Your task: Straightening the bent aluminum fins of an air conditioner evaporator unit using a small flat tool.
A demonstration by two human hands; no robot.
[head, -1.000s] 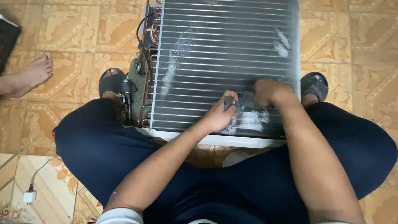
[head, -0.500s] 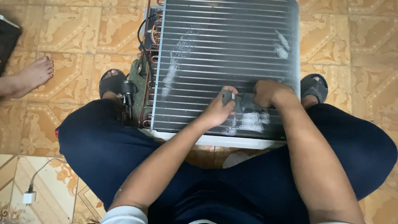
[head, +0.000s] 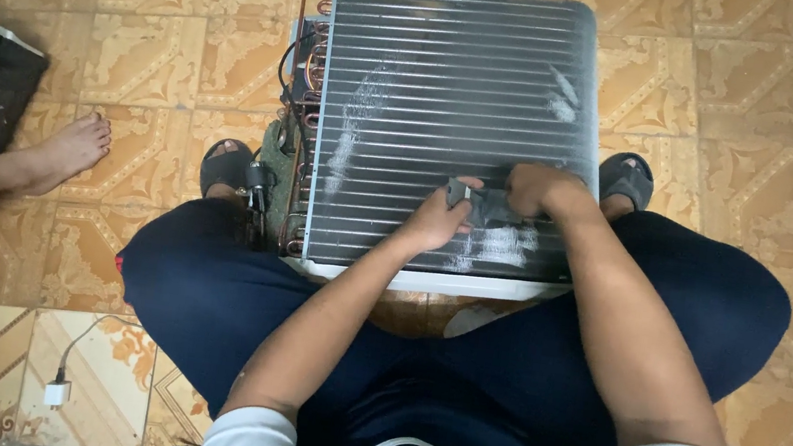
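Fins on the condenser coil (head: pixel 451 109) look thin and easily bent, so any handling belongs on its white frame edge; the unit (metal, copper tubing at its left side) is judged heavy and stiff. It lies on the tiled floor (head: pixel 736 83) between the person's knees. Left hand (head: pixel 437 220) and right hand (head: pixel 531 191) pinch a small grey fin comb (head: pixel 476 203) against the fins

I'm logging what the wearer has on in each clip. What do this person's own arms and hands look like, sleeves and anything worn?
Both arms are bare from the upper arm down, below short white sleeves. The left hand and right hand wear no gloves; no watch, ring or bracelet shows. Dark navy trousers cover the legs.
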